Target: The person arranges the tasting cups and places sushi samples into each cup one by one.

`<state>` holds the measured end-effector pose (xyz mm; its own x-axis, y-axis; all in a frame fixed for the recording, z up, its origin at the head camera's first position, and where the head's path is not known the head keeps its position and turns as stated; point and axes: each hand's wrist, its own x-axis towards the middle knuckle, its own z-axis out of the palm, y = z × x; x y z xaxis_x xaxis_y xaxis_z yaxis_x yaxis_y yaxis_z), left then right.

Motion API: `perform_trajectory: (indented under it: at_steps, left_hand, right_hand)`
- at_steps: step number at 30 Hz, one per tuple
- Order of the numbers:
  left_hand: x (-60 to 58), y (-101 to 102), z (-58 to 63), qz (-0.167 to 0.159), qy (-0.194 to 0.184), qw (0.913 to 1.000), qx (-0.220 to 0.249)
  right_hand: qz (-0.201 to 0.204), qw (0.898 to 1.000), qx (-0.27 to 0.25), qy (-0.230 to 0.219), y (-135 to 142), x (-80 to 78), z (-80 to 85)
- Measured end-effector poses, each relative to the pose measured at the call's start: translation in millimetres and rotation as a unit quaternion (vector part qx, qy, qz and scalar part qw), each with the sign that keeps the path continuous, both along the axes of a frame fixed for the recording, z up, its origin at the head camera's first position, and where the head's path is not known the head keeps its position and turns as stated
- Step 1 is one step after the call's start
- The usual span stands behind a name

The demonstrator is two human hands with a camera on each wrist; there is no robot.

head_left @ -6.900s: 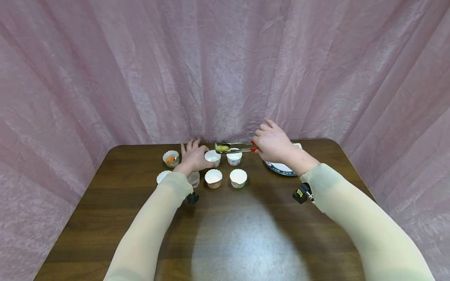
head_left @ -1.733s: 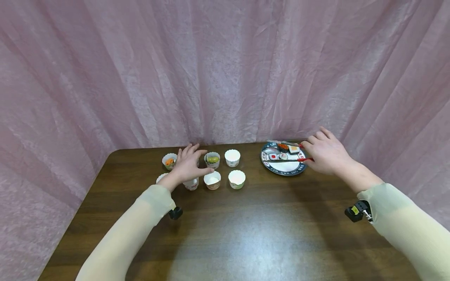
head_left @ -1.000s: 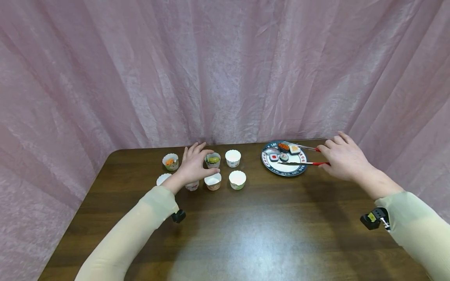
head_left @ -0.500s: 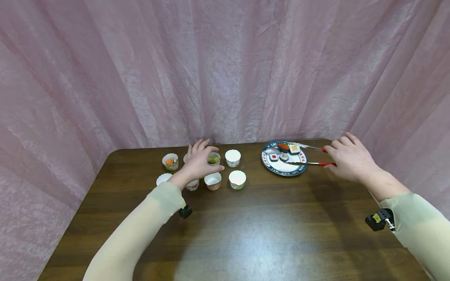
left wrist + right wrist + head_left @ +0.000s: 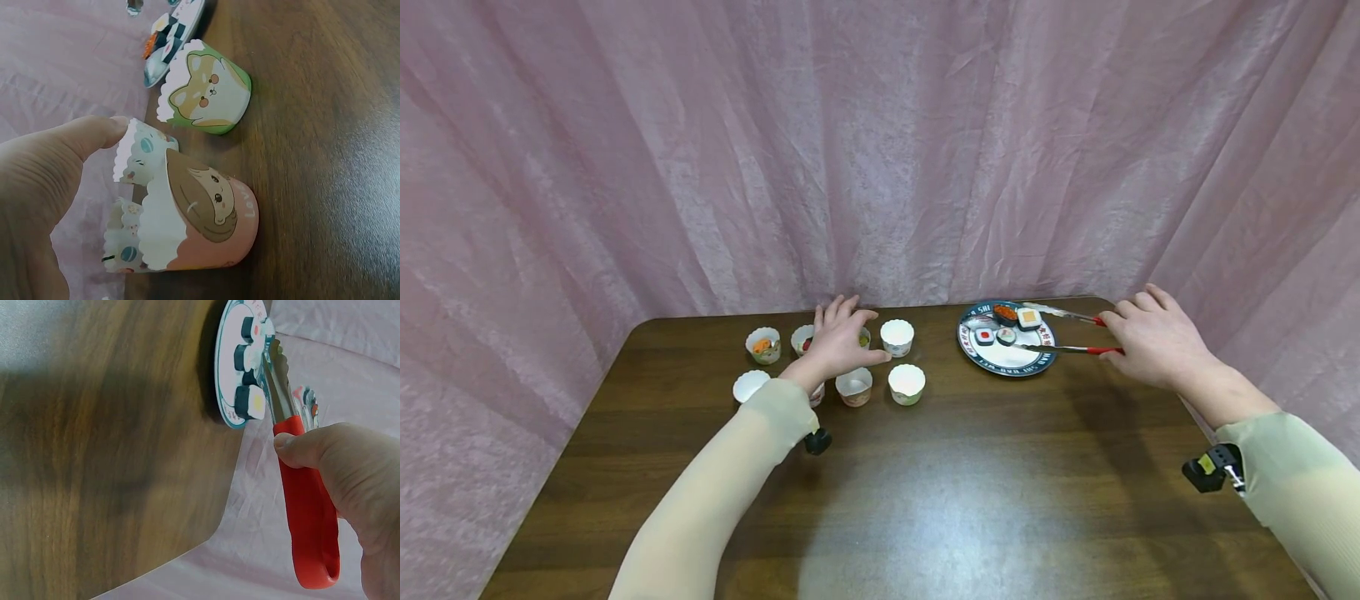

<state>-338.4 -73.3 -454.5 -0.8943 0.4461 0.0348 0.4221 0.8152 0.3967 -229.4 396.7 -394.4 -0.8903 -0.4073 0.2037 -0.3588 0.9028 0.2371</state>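
Observation:
My left hand (image 5: 838, 343), fingers spread, reaches over the paper cups and partly covers the cup with the green piece (image 5: 866, 337). In the left wrist view the thumb lies close to the rim of a pale blue cup (image 5: 150, 150); contact I cannot tell. A pink cup (image 5: 215, 231) stands in front. At the right, my right hand (image 5: 1156, 340) grips red-handled tongs (image 5: 306, 512). Their jaws are apart over the right side of the plate (image 5: 1007, 365), with nothing between them. On it sit orange-topped sushi (image 5: 1005, 313), yellow-topped sushi (image 5: 1028, 318) and two sushi rolls (image 5: 984, 336).
At the left are a cup with an orange piece (image 5: 764, 345), one with something red (image 5: 806, 343) and a white cup (image 5: 750, 385). Further right stand a back cup (image 5: 897, 337) and a green cup (image 5: 907, 385). A pink curtain (image 5: 880, 150) hangs behind the table.
Earlier the tongs held the green piece above the cups; it now sits in a cup. The tongs have gone right to the plate, then drawn back slightly. The left hand has shifted right.

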Motion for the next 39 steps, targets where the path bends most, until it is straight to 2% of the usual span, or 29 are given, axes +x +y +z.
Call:
perform_trajectory:
  at_steps: [10,18,31,39]
  left_hand:
    - [-10.5,10,-7.1,0.016,-0.012,0.9995,-0.023]
    - [-10.8,20,-5.4,0.008,-0.004,0.9996,-0.026]
    - [-28.8,30,-21.5,0.029,-0.009,0.9982,-0.051]
    - [-30.7,32,-22.9,0.032,-0.021,0.9977,-0.056]
  right_hand:
    - [-0.01,1.0,0.002,0.001,5,-1.5,-0.8]
    - [-0.013,1.0,0.006,-0.001,8,-4.2,1.9]
    - [-0.021,0.999,0.025,-0.009,15,-10.1,1.2]
    - [-0.016,0.999,0.027,-0.004,15,-15.0,5.3]
